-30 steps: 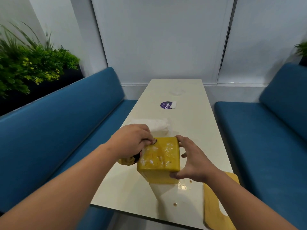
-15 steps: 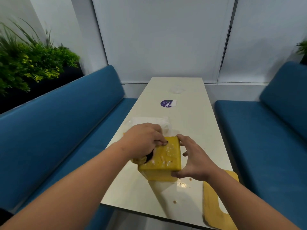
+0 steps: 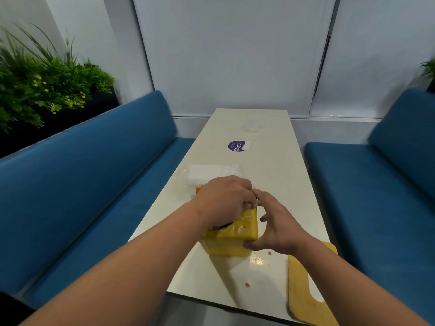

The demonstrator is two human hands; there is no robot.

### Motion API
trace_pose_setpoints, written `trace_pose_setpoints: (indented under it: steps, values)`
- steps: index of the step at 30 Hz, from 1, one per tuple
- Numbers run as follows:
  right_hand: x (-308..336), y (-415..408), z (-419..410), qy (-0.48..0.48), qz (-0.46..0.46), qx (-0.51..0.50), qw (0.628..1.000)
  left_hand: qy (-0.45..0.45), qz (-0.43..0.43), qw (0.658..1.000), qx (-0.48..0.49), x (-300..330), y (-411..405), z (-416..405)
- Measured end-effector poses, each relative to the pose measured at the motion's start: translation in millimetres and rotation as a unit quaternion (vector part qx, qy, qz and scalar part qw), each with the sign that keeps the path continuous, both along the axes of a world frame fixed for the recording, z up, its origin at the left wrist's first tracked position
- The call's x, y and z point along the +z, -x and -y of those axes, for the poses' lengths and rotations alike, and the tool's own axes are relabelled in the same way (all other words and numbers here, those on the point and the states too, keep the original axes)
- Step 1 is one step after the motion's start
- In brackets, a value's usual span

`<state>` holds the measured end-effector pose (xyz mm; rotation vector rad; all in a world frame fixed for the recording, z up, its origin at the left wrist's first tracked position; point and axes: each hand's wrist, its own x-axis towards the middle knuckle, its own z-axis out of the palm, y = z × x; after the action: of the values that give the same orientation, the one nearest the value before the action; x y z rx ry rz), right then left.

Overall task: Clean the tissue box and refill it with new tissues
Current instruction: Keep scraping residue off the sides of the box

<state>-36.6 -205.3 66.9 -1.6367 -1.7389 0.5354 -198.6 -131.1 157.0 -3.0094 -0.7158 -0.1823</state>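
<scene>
While the right hand (image 3: 280,229) grips it, the tissue box (image 3: 237,234) sits under the left hand (image 3: 223,201).

Two bare forearms, no sleeves, watch, rings or gloves visible, left hand (image 3: 223,198) and right hand (image 3: 277,225) both uncovered with short plain nails, a small dark mark on the left wrist, and a sliver of dark clothing at the bottom-left corner.

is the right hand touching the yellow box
Touching. The head view shows the right hand gripping the box, thumb on its near right corner.
</scene>
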Motion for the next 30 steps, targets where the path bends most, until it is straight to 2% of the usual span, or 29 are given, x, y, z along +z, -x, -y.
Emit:
trace_pose_setpoints:
  steps: [3,8,15,20,24,30]
  values:
    - [0,-1,0,-0.001,0.013,-0.002,1.000,0.007,-0.018,1.000,-0.003,3,16,-9]
    - [1,1,-1,0.002,0.002,-0.002,1.000,0.026,0.000,0.998,0.057,2,59,-27]
    - [0,2,-1,-0.001,-0.005,0.003,1.000,0.003,0.030,0.999,0.012,-6,7,3]
    - [-1,2,-1,-0.005,0.006,0.002,1.000,0.010,0.029,0.999,0.014,-5,24,-7]
    - [-1,2,-1,-0.011,-0.004,0.004,1.000,0.024,0.084,0.994,0.073,-9,65,-25]
    - [-3,1,-6,-0.008,-0.024,0.012,1.000,0.031,0.163,0.983,0.075,-28,86,-16]
